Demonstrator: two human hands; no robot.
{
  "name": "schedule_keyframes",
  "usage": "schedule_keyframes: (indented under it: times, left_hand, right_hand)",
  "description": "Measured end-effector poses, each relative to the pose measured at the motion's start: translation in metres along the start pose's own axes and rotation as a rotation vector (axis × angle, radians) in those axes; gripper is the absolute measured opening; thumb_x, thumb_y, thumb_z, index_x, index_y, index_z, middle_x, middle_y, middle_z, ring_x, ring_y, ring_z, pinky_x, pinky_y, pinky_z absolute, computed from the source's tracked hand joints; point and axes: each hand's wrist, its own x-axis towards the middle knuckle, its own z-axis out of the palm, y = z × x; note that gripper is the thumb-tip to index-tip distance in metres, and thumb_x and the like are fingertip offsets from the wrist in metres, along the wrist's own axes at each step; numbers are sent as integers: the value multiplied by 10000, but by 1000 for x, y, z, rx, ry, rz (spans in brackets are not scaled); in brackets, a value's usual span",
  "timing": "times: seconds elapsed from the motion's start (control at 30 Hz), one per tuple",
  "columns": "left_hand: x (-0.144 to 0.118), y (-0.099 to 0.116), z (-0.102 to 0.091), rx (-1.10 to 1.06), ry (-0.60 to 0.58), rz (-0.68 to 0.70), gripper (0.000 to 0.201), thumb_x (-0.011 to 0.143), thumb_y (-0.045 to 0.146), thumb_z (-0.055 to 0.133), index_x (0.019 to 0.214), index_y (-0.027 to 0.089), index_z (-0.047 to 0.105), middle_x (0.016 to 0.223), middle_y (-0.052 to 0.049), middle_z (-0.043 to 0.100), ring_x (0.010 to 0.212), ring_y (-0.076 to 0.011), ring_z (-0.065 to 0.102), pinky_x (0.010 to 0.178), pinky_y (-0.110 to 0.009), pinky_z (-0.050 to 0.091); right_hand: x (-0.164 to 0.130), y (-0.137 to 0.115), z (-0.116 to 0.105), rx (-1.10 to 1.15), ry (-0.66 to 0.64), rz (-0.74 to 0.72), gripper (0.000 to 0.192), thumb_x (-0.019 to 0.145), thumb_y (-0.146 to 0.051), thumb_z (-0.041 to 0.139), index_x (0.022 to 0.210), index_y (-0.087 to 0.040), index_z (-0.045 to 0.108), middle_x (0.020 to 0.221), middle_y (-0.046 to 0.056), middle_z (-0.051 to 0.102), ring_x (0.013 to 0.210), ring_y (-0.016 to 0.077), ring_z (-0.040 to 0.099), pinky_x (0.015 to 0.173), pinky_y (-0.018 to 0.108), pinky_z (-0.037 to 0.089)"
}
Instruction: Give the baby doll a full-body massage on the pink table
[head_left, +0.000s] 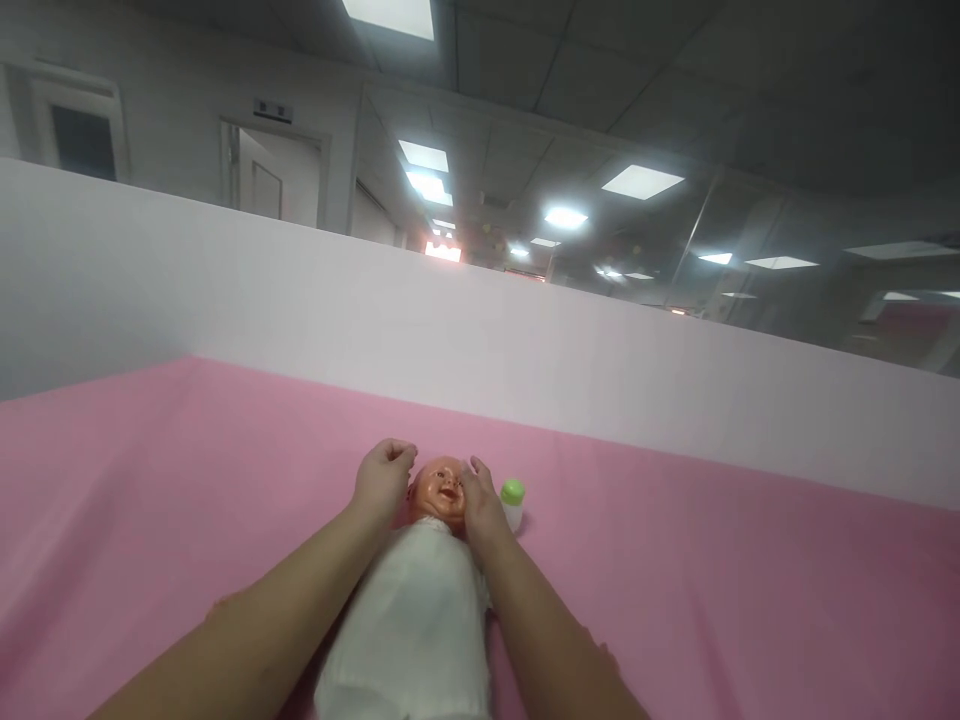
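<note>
- We are cupping the doll's head (pixel 441 487) between both hands: left hand (pixel 382 478) curled against one side, right hand (pixel 480 505) pressing flat against the other.
- The doll (pixel 420 610) is lying face up on the pink sheet (pixel 150 500), long axis running away from us, head pointing toward the white partition (pixel 300 300).
- White cloth (pixel 412 630) is wrapping its body.
- A small bottle (pixel 513 503) with a green cap is standing just beside our right hand; contents cannot be told.
- A door sign (pixel 272 110) is showing, unreadable.

Pink sheet-covered surface (pixel 150 520), swaddled baby doll (pixel 420 610) lying on it (face up), green-capped bottle (pixel 513 502) just beside
</note>
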Motion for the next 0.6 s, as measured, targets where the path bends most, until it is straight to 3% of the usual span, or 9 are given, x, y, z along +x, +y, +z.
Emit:
schedule_keyframes:
  times: [0.17, 0.3, 0.4, 0.6]
  left_hand:
    - [3, -22, 7, 9, 15, -20, 394, 811, 558, 638, 681, 225, 472, 652, 25, 544, 698, -184, 561, 672, -295, 465]
    - [-1, -24, 12, -13, -52, -46, 300, 797, 479, 692, 914, 220, 597, 878, -14, 665, 845, -204, 641, 780, -309, 506]
    - [-6, -23, 11, -40, -141, -78, 385, 766, 371, 728, 1104, 211, 639, 1062, -70, 699, 944, -234, 678, 854, -342, 527]
    - [-14, -21, 2, -86, -238, -128, 528, 749, 311, 747, 1255, 200, 641, 1173, -102, 705, 1028, -269, 688, 923, -370, 535]
  right_hand:
    - [-7, 10, 8, 106, -33, 60, 660, 935, -668, 487, 1449, -256, 527, 1510, 65, 554, 1399, 274, 512, 1127, 406, 429]
    - [-8, 9, 8, 151, -29, 67, 636, 887, -622, 594, 1425, -286, 560, 1481, 41, 581, 1401, 290, 501, 1132, 411, 428]
    - [-6, 8, 10, 181, -29, 77, 595, 869, -566, 626, 1401, -305, 571, 1453, 29, 600, 1373, 296, 528, 1124, 422, 438]
    - [0, 14, 17, 304, -60, 133, 622, 788, -500, 704, 1342, -271, 537, 1283, 62, 682, 1187, 293, 656, 1006, 408, 535]
